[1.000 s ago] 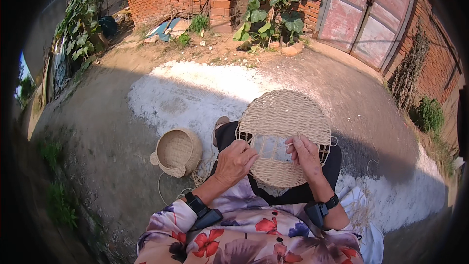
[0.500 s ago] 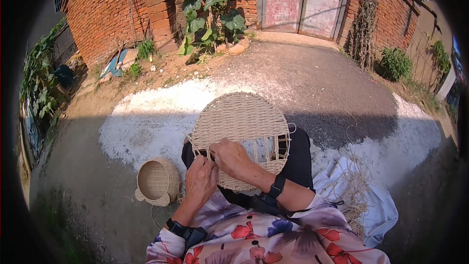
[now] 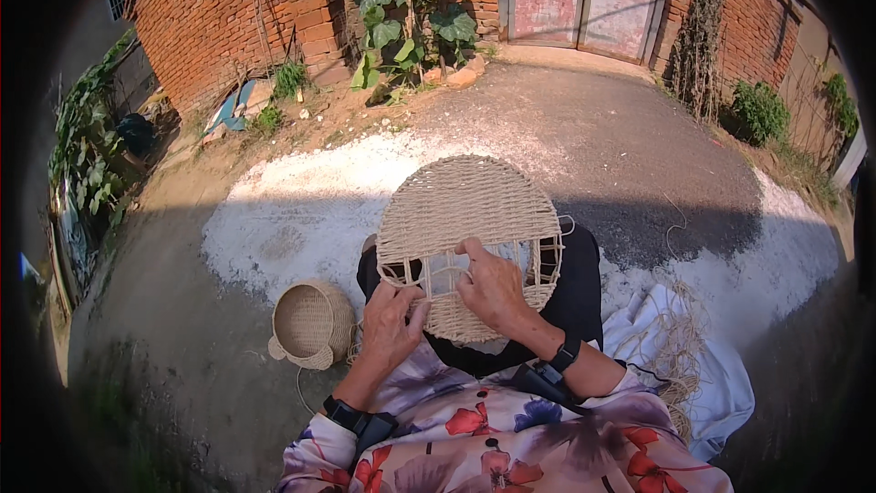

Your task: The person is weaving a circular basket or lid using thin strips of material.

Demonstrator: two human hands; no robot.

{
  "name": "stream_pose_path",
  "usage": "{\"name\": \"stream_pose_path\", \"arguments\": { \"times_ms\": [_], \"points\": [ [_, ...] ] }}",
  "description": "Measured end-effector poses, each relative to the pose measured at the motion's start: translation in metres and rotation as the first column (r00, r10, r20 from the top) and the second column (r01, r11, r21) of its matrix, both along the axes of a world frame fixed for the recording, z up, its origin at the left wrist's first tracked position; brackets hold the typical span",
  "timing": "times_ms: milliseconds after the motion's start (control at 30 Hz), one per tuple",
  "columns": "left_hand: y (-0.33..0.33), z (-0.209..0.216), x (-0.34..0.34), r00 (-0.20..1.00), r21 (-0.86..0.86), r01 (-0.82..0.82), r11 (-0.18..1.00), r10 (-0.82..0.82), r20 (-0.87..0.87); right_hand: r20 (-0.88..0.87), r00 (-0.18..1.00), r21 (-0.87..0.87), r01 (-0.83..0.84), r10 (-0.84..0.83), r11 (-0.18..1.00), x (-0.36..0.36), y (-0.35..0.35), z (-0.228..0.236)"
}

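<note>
A round, flat panel [image 3: 470, 201] woven from beige cord rests across my lap. Its far part is densely woven, and a gap with bare upright strands crosses its nearer part. My left hand [image 3: 391, 324] grips the panel's near left edge, thumb and fingers closed on it. My right hand [image 3: 497, 292] is over the gap, its index finger at the edge of the dense weave. A beige cord [image 3: 447, 270] runs across the gap to the right hand's fingers, which appear bent around it; the exact grip is partly hidden.
A small woven basket [image 3: 315, 321] lies tipped on the ground at the left, a cord trailing from it. At the right, a tangle of cord [image 3: 683, 356] lies on a white sack [image 3: 725, 402]. Ahead are pale ground, a leafy plant, brick walls and a metal door [image 3: 584, 0].
My right hand has moved right, away from my left hand, to the middle of the gap. A cord now spans the gap's left part. The view has shifted slightly.
</note>
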State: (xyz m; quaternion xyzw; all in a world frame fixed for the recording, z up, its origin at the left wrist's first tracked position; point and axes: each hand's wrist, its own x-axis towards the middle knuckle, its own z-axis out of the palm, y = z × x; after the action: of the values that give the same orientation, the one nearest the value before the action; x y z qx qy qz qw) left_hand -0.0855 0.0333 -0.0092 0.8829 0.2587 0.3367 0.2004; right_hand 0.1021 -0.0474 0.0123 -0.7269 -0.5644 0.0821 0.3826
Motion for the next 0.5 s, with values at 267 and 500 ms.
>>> {"name": "stream_pose_path", "arguments": {
  "times_ms": [267, 500],
  "points": [
    [-0.008, 0.01, 0.012, 0.999, 0.235, -0.013, 0.972, 0.001, 0.049, 0.127, 0.988, 0.151, 0.063, -0.083, 0.986, 0.059, -0.054, -0.023],
    [-0.008, -0.002, 0.049, 0.995, 0.259, 0.095, 0.961, -0.094, -0.014, -0.675, 0.703, 0.218, -0.1, 0.224, 0.971, 0.058, -0.038, -0.005]
  ]
}}
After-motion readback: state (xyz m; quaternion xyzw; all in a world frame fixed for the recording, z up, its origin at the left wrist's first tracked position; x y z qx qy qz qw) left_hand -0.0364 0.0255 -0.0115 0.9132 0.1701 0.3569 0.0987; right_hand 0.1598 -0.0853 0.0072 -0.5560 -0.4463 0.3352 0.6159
